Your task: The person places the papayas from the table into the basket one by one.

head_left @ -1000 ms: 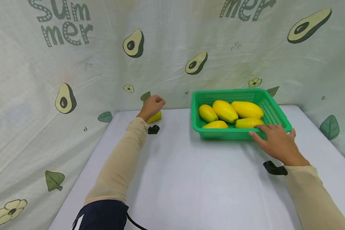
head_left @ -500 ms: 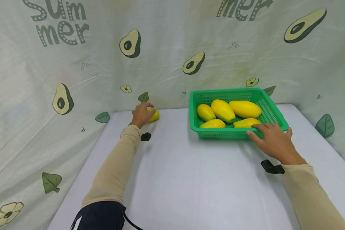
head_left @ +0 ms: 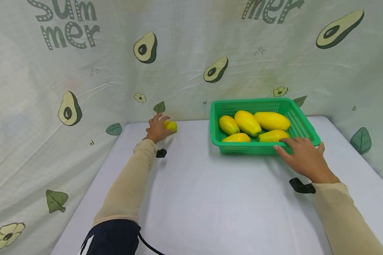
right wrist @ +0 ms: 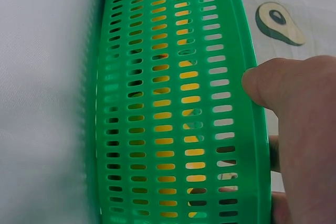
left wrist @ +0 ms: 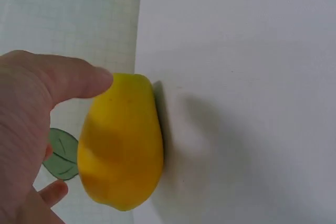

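A single yellow papaya (head_left: 170,125) lies at the far left of the white table, by the back edge. My left hand (head_left: 157,130) is at its left side, fingers spread and thumb extended. In the left wrist view the thumb overlaps the greenish narrow end of the papaya (left wrist: 123,145), while other fingertips show to the left of it. My right hand (head_left: 306,156) holds the front rim of a green basket (head_left: 249,149) near its right corner. The right wrist view has the thumb on the outside of the rim, with fingers behind the slotted wall (right wrist: 163,103).
Several yellow papayas (head_left: 247,123) lie inside the basket, which stands at the back right of the table (head_left: 210,198). A pale cloth (head_left: 185,71) printed with avocados hangs behind and along the sides. A black cable (head_left: 148,246) runs by the left sleeve.
My left hand has moved left and lower, from above the lone papaya to its side, and its fingers have spread. More of the papaya's end shows. The right hand keeps its hold on the rim.
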`<state>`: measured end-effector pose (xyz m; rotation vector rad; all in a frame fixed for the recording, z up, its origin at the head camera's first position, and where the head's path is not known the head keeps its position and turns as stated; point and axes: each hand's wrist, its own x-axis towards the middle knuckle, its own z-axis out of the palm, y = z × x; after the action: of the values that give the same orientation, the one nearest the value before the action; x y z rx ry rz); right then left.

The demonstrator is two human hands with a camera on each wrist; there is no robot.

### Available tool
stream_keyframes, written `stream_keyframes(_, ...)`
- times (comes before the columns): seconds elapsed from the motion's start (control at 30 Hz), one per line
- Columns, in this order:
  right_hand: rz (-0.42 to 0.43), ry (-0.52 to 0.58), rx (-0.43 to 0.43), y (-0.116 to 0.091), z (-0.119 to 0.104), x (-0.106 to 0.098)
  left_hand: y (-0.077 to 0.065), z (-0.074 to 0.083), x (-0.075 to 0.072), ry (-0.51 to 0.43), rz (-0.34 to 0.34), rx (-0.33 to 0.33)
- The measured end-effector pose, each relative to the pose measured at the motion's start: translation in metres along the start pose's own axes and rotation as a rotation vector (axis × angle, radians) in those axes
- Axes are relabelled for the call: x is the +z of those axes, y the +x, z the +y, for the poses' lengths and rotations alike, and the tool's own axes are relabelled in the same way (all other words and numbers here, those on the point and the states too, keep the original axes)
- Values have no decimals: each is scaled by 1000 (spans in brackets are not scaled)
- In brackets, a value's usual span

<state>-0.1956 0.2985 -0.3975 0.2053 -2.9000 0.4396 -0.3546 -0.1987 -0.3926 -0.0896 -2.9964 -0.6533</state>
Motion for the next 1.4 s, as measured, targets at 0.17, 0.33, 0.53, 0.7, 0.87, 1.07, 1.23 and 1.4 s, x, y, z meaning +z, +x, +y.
stream_keyframes(0.17, 0, -2, 4, -1, 0, 0, 0, -2, 7, -1, 11, -6)
stream_keyframes(0.33, 9, 6, 7, -1, -1, 0, -1, -7, 12, 44, 4, -18)
stream_keyframes(0.53, 0, 10, 12, -2, -2, 1, 2, -14, 15, 55, -41, -35)
stream_keyframes(0.7, 7, 4, 9, -3, -3, 3, 4, -13, 13, 65, -60, -18)
stream_keyframes(0.87, 6, 2, 14, -3, -3, 5, 3, -11, 14, 57, -51, -19)
stream_keyframes(1.07, 7, 3, 9, -2, -4, 7, -2, -20, 17, 51, -42, -27)
stream_keyframes(1.23, 13, 9, -3, 1, -5, 5, 0, -30, 15, 31, -11, -57)
stream_keyframes(1.4, 11, 11, 14, 2, -1, 0, 7, -28, 8, -25, -18, -41)
